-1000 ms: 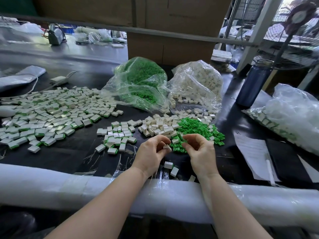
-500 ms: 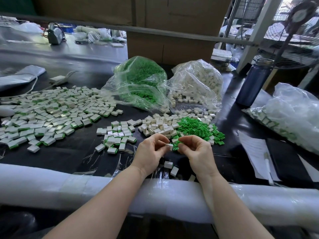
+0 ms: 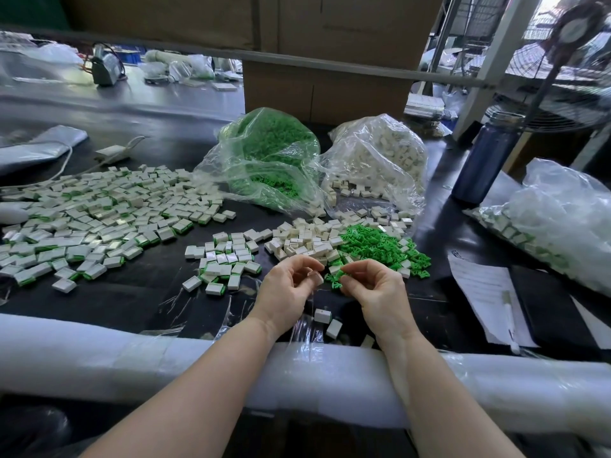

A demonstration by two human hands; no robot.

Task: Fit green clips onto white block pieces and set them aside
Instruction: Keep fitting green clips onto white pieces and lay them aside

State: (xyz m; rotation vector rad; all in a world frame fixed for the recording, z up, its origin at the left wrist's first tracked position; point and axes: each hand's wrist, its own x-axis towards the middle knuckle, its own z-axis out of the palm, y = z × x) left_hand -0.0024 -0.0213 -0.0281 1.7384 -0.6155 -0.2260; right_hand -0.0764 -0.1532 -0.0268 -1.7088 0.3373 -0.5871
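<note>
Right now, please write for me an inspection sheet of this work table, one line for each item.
Surface: dark table, padded front edge.
Job's things: loose green clips, plain white blocks, finished pieces spread on the left, two supply bags.
Clutter: papers, blue bottle.
Grippers: left hand pinches a white block; right hand pinches a green clip.
Cables: white cord, far left.
Surroundings: cardboard boxes, fan.

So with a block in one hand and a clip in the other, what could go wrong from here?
1. The left hand pinches its white block only at the fingertips; it could slip.
2. The right hand sits on the loose green clips; it may lift two.
3. Stray blocks near the padded edge could get knocked off.
</note>
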